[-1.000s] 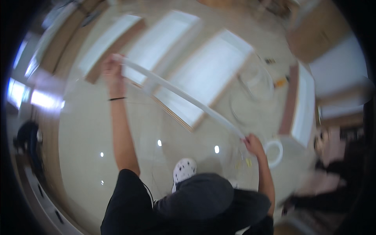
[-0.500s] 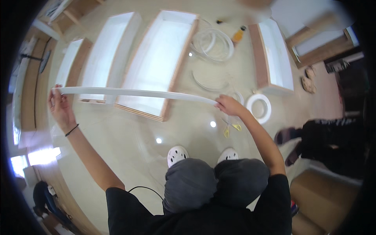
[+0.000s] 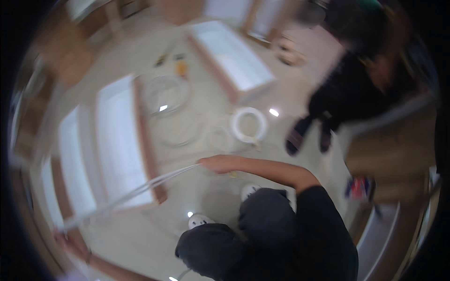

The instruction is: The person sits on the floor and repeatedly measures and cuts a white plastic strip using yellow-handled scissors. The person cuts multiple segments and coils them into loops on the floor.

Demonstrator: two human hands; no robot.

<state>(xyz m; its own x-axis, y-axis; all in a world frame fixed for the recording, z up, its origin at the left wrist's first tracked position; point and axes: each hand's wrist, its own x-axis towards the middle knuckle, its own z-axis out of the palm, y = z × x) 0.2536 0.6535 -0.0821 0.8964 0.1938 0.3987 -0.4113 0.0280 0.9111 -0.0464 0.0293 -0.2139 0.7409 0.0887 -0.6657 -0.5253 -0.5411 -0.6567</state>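
A long, flat white edging strip (image 3: 159,180) stretches between my two hands, slanting from lower left up to the middle. My left hand (image 3: 72,244), blurred near the left rim, has its fingers closed on the strip's lower-left end. My right hand (image 3: 218,164) grips the other end in front of my knees. Under the strip's middle lies an open wooden box (image 3: 121,150) with a white inside. A white roll (image 3: 263,125) rests on the floor beyond my right hand. Just below that hand shows a small yellow piece (image 3: 233,174), too blurred to name.
Two narrower boxes (image 3: 77,159) stand left of the large one; another box (image 3: 234,58) is farther off. Clear coils (image 3: 166,96) and a yellow bottle (image 3: 181,68) lie beyond. At right, a person in dark clothes (image 3: 344,89) is close to brown cardboard (image 3: 384,150).
My view has swung to the right, so the boxes appear farther left. The strip, level before, now slants, with my left hand lower. Both hands keep hold of it.
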